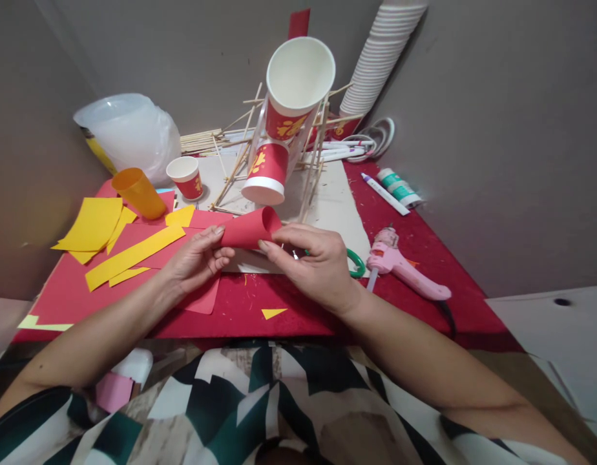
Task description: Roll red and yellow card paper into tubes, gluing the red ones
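Both my hands hold a piece of red paper [250,230] curled into a roll just above the red table [298,310]. My left hand [196,258] pinches its left end between thumb and fingers. My right hand [313,261] grips the right end from the front, fingers closed. Green-handled scissors [355,263] lie partly hidden behind my right hand. Behind the roll stands a frame of wooden sticks [314,161] carrying two red-and-white paper cups, one tilted upward [298,84] and one upside down [268,171].
Yellow paper strips [128,255] and sheets [92,223] lie at the left, near an orange cup [138,192] and a small red cup [186,176]. A pink glue gun [400,263] lies at the right. A stack of paper cups [380,58], glue stick [398,186], plastic bag [128,132] sit at the back.
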`<state>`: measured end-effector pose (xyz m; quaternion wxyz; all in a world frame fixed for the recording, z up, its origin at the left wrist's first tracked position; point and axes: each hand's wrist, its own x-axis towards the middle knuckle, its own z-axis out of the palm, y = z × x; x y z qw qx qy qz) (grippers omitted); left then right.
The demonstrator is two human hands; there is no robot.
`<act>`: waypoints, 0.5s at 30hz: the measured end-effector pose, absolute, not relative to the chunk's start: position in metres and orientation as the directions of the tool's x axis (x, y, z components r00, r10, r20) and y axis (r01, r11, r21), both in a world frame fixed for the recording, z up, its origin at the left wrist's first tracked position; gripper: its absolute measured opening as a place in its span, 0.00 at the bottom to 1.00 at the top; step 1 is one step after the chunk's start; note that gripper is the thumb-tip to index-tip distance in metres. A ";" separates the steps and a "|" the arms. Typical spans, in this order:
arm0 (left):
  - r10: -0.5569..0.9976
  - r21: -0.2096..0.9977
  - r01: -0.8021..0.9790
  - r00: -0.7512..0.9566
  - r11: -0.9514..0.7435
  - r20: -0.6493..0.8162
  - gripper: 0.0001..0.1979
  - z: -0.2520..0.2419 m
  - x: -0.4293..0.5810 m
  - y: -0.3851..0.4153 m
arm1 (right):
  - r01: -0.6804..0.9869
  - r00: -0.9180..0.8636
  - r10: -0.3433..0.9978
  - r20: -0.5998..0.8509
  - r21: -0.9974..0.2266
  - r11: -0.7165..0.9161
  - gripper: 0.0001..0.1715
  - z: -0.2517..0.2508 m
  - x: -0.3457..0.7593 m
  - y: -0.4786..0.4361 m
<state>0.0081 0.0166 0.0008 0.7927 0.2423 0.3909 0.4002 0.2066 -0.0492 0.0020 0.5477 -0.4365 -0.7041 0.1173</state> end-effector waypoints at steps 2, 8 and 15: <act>0.820 0.697 -0.441 0.388 0.566 -0.421 0.09 0.000 0.008 0.017 | 0.478 -0.018 0.747 0.665 -0.650 0.590 0.08 0.002 0.207 -0.049; 0.811 0.704 -0.422 0.416 0.572 -0.410 0.07 0.000 0.007 0.016 | 0.490 0.021 0.761 0.649 -0.670 0.558 0.07 0.001 0.205 -0.049; 0.806 0.697 -0.427 0.437 0.576 -0.398 0.09 0.000 0.007 0.016 | 0.473 0.061 0.771 0.633 -0.699 0.536 0.04 0.001 0.205 -0.048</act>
